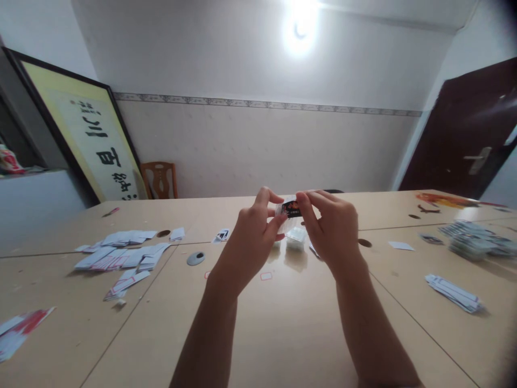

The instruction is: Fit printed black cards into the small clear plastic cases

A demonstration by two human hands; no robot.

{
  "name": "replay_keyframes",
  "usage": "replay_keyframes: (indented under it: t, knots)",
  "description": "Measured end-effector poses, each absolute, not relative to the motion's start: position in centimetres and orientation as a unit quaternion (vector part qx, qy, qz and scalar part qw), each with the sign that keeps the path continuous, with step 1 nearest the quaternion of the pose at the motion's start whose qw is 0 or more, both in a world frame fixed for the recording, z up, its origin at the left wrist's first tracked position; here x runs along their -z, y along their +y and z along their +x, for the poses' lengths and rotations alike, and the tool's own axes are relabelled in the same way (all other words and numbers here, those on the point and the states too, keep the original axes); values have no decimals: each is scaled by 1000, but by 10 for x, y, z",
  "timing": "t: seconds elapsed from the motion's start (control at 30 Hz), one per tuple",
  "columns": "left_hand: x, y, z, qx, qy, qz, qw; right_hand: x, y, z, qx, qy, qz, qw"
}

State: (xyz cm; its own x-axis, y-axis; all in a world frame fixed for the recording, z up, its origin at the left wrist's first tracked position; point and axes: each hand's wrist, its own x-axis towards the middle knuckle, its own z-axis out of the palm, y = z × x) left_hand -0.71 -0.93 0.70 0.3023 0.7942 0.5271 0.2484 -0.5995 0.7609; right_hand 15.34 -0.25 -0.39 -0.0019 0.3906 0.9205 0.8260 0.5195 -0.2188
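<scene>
Raised over the middle of the table, a small clear plastic container [287, 225] sits in the fingers of my left hand [254, 237]. A black label [291, 209] with orange and white print lies at its upper side. My right hand [332, 229] pinches the label's right edge between thumb and fingers. Whether the label is stuck down there I cannot tell. Just beyond and below my hands stand clear plastic boxes [297, 238] on the table, partly hidden.
White paper slips [129, 253] lie in piles at left, near a grey cable-hole cover [196, 258]. A red-and-white sheet [24, 328] is at the near left. Stacked clear packs [474, 240] and a paper bundle [453, 292] lie at right. A wooden chair [160, 180] stands behind.
</scene>
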Motion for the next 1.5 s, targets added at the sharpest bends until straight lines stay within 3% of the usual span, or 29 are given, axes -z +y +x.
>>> replay_keyframes:
  t: [0.77, 0.87, 1.17, 1.5]
  knots:
    - [-6, -4, -7, -485, 329, 740, 329, 3, 2, 154, 225, -653, -482, 540]
    - [-6, -3, -11, -496, 328, 731, 336, 2, 0, 157, 191, -648, -480, 560]
    - [-15, -2, -33, -471, 266, 708, 453, -7, -22, 159, -64, -664, -374, 645]
    - [-18, -8, -36, -461, 270, 702, 470, -7, -28, 158, -108, -643, -332, 681]
